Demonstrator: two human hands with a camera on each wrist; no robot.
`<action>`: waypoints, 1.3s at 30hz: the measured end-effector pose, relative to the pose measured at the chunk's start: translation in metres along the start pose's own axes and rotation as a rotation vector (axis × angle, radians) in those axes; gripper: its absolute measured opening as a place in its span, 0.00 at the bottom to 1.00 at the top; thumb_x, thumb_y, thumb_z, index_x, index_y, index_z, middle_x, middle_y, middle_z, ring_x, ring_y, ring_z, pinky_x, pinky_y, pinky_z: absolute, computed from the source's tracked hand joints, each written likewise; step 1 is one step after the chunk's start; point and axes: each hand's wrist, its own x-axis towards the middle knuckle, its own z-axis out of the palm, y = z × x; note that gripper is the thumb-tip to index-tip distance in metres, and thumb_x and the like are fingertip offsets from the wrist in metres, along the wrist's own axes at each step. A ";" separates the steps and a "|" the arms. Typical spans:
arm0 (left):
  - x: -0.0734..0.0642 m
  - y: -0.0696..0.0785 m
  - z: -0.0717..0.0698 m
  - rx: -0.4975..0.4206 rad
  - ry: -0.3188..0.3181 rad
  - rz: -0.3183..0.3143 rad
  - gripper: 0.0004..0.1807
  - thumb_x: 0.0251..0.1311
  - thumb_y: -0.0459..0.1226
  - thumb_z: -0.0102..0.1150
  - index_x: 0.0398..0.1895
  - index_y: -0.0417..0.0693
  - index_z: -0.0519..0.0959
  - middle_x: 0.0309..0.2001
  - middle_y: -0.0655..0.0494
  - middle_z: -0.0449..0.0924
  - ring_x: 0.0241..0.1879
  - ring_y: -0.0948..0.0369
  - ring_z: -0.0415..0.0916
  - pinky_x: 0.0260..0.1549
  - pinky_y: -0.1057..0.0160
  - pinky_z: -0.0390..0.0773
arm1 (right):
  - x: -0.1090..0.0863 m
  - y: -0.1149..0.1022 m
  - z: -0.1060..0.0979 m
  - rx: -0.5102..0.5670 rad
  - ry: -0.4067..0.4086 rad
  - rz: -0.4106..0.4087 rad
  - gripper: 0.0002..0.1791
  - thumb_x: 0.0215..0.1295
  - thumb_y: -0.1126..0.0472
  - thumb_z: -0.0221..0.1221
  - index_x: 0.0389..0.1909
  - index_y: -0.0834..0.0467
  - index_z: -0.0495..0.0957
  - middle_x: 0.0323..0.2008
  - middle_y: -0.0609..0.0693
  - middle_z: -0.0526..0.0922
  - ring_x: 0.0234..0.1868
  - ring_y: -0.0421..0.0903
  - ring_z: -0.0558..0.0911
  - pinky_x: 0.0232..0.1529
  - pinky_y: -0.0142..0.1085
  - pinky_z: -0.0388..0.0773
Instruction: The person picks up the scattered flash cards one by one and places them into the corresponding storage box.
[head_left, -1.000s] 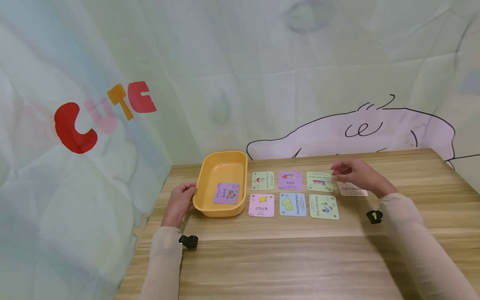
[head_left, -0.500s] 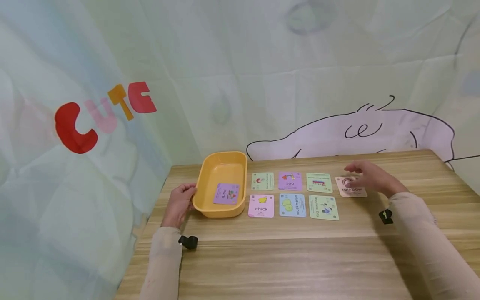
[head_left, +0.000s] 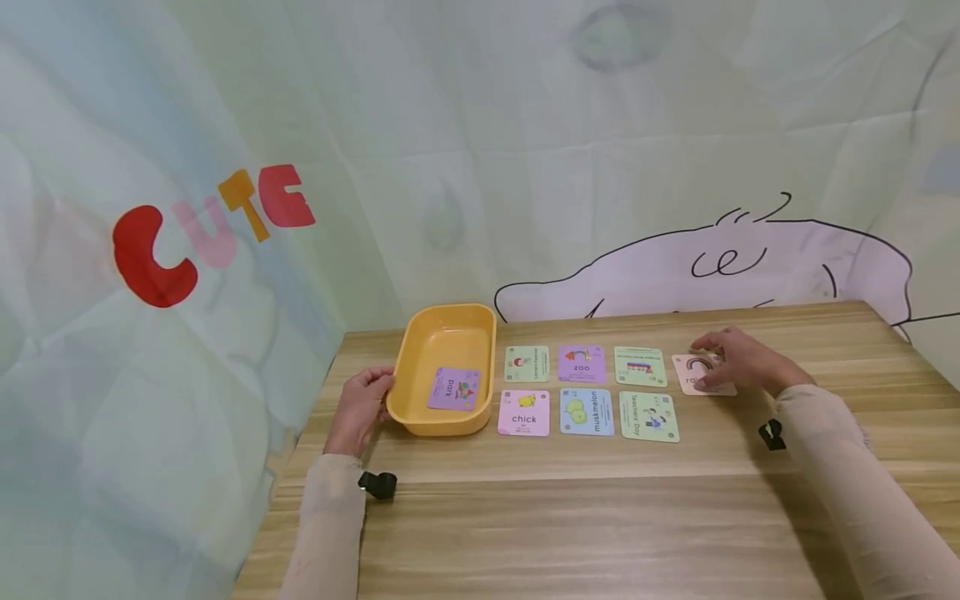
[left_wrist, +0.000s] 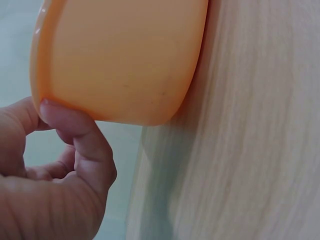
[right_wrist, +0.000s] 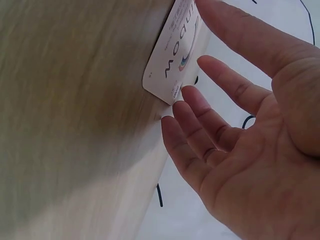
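Observation:
My left hand (head_left: 363, 406) pinches the near-left rim of a yellow plastic tray (head_left: 411, 354), thumb on one side and fingers on the other. Inside the tray lies a purple "park" card (head_left: 454, 389). At the right end of the cards, my right hand (head_left: 753, 364) is spread over the pink rainbow card (head_left: 687, 377), covering part of it. In the right wrist view its fingers are loosely bent, with the thumb and fingertips at the edges of that card (right_wrist: 167, 65). The card lies flat on the wooden table.
Between the tray and rainbow card lie two rows of cards: Lantern Festival (head_left: 527, 364), zoo (head_left: 581, 364) and a green boat card (head_left: 640, 367) behind; chick (head_left: 523, 413), muskmelon (head_left: 587, 412) and Teachers' Day (head_left: 649, 417) in front. A printed curtain (head_left: 420, 192) hangs behind the table (head_left: 570, 525).
My right hand has moved right, from beside the green boat card to over the rainbow card, and its thumb has come down onto it. My left hand stays at the tray.

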 end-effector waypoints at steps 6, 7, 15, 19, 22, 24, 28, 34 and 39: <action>-0.001 0.002 0.000 -0.005 -0.008 0.007 0.20 0.76 0.40 0.51 0.64 0.38 0.73 0.54 0.44 0.76 0.37 0.62 0.77 0.27 0.69 0.78 | 0.003 0.001 0.000 -0.013 -0.009 0.003 0.32 0.54 0.60 0.75 0.58 0.65 0.76 0.60 0.72 0.67 0.59 0.67 0.67 0.62 0.68 0.62; -0.001 0.002 0.000 -0.009 -0.009 0.007 0.20 0.76 0.40 0.51 0.64 0.38 0.73 0.54 0.44 0.76 0.37 0.62 0.77 0.27 0.69 0.78 | 0.004 0.001 0.000 -0.022 -0.010 0.001 0.31 0.54 0.60 0.75 0.57 0.65 0.76 0.59 0.72 0.68 0.58 0.67 0.68 0.62 0.68 0.62; -0.002 0.002 -0.001 -0.024 -0.023 0.011 0.21 0.76 0.40 0.51 0.65 0.37 0.72 0.53 0.44 0.76 0.38 0.61 0.78 0.28 0.68 0.80 | 0.013 0.005 0.004 -0.039 -0.033 0.048 0.28 0.54 0.61 0.75 0.54 0.61 0.75 0.56 0.69 0.70 0.55 0.66 0.70 0.58 0.66 0.67; -0.001 0.001 0.000 -0.015 -0.015 0.006 0.21 0.76 0.40 0.51 0.65 0.37 0.72 0.53 0.44 0.76 0.38 0.61 0.78 0.28 0.68 0.80 | 0.015 0.006 0.005 -0.055 -0.036 0.056 0.28 0.53 0.60 0.76 0.53 0.60 0.75 0.56 0.70 0.70 0.55 0.66 0.71 0.57 0.66 0.67; -0.001 0.001 0.001 0.001 -0.003 -0.004 0.21 0.76 0.40 0.50 0.65 0.38 0.73 0.54 0.44 0.76 0.38 0.61 0.77 0.28 0.68 0.79 | 0.014 0.003 0.004 -0.074 -0.037 0.052 0.28 0.52 0.61 0.76 0.52 0.61 0.75 0.56 0.70 0.70 0.54 0.66 0.71 0.57 0.65 0.68; -0.001 0.001 0.001 0.005 0.000 -0.009 0.20 0.76 0.40 0.50 0.65 0.38 0.73 0.54 0.43 0.76 0.38 0.61 0.77 0.27 0.69 0.79 | 0.014 0.000 0.003 -0.092 -0.037 0.043 0.28 0.52 0.61 0.76 0.52 0.61 0.75 0.56 0.71 0.71 0.54 0.67 0.72 0.57 0.66 0.69; -0.001 0.001 0.001 -0.004 0.000 -0.010 0.21 0.76 0.40 0.51 0.65 0.38 0.72 0.54 0.44 0.76 0.38 0.61 0.78 0.28 0.69 0.79 | 0.014 -0.004 0.000 -0.123 -0.030 0.037 0.28 0.51 0.63 0.76 0.52 0.61 0.75 0.56 0.71 0.72 0.55 0.68 0.72 0.56 0.66 0.69; 0.001 0.000 -0.001 -0.006 -0.003 -0.011 0.21 0.76 0.40 0.50 0.65 0.39 0.73 0.53 0.45 0.76 0.38 0.62 0.78 0.29 0.68 0.80 | 0.018 -0.005 -0.001 -0.128 -0.027 0.066 0.28 0.51 0.63 0.77 0.52 0.60 0.75 0.57 0.71 0.72 0.55 0.68 0.72 0.56 0.66 0.70; 0.002 0.001 0.000 -0.005 -0.003 -0.017 0.20 0.76 0.40 0.49 0.64 0.40 0.73 0.53 0.46 0.76 0.38 0.61 0.79 0.29 0.68 0.80 | 0.016 -0.005 -0.002 -0.113 -0.019 0.067 0.28 0.52 0.63 0.76 0.52 0.61 0.74 0.56 0.71 0.72 0.54 0.68 0.72 0.56 0.65 0.70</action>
